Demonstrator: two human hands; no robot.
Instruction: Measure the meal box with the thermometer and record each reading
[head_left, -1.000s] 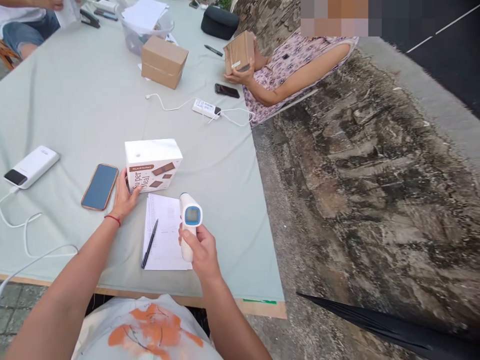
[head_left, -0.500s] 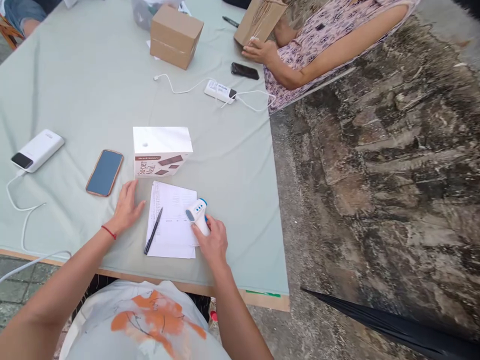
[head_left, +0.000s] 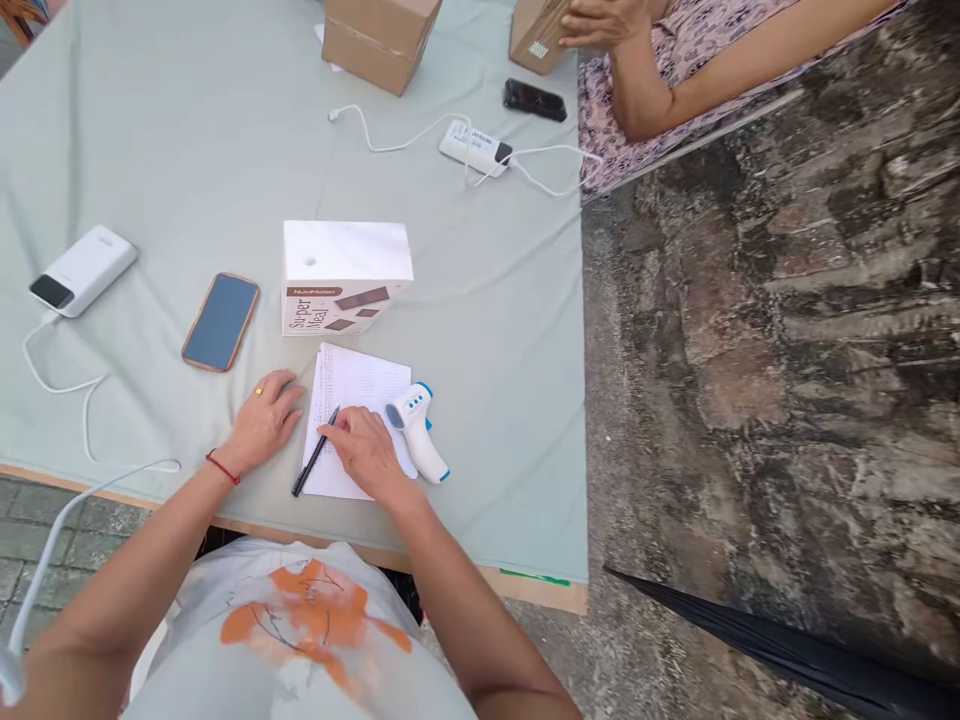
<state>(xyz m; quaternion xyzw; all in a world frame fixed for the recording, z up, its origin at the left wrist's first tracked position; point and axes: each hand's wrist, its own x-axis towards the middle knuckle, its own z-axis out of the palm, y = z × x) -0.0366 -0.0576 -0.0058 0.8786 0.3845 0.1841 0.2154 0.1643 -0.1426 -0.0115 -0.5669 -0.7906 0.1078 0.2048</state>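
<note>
Pen: one, aslant on the left part of the paper. Counting left to right: two power banks, two phones, one white box, two cardboard boxes, one thermometer. Left hand: palm down on the cloth, fingers loosely open, holding nothing. Right hand: bent over the paper, thumb at the pen's upper end; cannot tell whether closed on it.
</note>
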